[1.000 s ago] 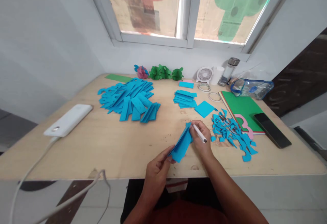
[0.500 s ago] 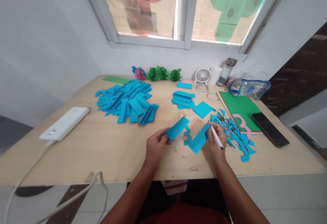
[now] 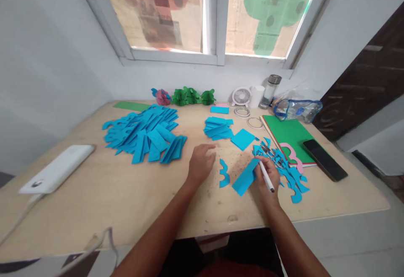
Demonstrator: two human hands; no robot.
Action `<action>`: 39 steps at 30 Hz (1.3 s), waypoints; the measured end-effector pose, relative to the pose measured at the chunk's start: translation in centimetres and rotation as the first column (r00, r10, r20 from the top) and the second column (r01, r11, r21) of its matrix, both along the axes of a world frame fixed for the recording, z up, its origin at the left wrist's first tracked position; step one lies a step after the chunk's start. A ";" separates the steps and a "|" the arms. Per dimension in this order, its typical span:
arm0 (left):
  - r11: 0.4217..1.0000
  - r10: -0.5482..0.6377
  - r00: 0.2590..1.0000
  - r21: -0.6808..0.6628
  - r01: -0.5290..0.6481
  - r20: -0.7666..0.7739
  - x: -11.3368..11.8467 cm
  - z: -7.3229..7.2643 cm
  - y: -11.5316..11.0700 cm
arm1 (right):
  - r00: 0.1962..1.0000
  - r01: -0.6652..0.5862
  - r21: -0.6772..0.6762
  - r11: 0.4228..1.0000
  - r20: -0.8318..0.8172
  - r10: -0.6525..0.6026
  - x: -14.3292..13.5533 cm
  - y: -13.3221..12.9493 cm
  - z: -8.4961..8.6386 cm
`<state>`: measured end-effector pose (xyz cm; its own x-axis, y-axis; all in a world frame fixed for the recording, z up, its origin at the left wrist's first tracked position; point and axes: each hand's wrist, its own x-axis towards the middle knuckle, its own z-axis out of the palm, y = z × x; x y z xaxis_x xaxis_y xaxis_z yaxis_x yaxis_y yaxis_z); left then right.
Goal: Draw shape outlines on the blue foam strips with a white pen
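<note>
My left hand is empty, fingers apart, just in front of a small stack of folded blue paper. Between the thumb and fingers of my right hand is a blue paper strip, slanting down to the left. The same hand also carries a white marker with a black end. Between my hands a wavy-edged blue paper cutout lies flat on the table. A square blue paper rests beyond the strip.
Blue paper scraps lie right of my right hand, beside a phone and green sheets. A large pile of blue strips covers the left. A white power bank with a cable is at far left; a small fan stands behind.
My left hand has let go of its blue paper strip, which now appears to lie on the small stack. The hand has moved forward and opened. My right hand keeps its strip and marker.
</note>
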<state>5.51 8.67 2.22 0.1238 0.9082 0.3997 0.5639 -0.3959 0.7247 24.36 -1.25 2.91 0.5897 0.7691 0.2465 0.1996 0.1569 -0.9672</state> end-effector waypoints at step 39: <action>0.983 -0.182 0.968 0.001 0.185 -0.173 0.7 -2.0 -5.0 | 0.474 0.050 -0.407 0.912 0.813 0.337 3.0 17.7 2.1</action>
<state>6.19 3.67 0.23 0.3556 0.8571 0.3728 0.5962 -0.5152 0.6158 27.41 16.46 5.01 0.1014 0.9579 0.2686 0.9527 -0.0157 -0.3035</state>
